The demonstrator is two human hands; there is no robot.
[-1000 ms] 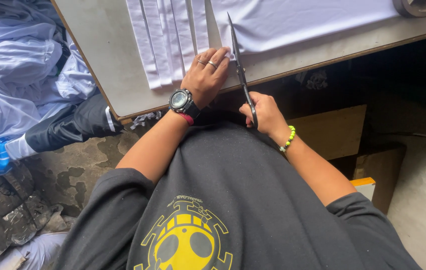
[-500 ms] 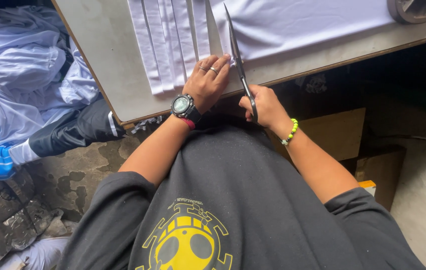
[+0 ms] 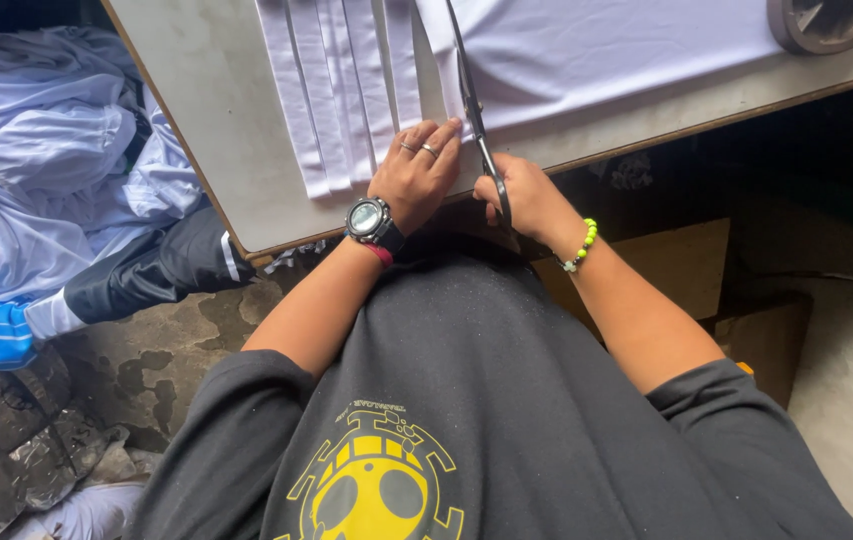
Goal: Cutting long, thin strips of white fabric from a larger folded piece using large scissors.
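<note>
White fabric lies flat on a grey table. My right hand, with a green bead bracelet at the wrist, grips the handles of long black scissors whose blades run up into the fabric's near edge. My left hand, wearing two rings and a black wristwatch, presses down on the cloth just left of the blades. Several narrow white strips lie side by side to the left of the cut.
A round dark object sits at the table's far right corner. A heap of pale blue and white garments lies on the floor at left, beside a dark sleeve. Cardboard boxes stand under the table.
The view has shifted slightly and both hands sit a little lower on the cloth. The scissors remain in the same cut line, the left hand still pressing beside them.
</note>
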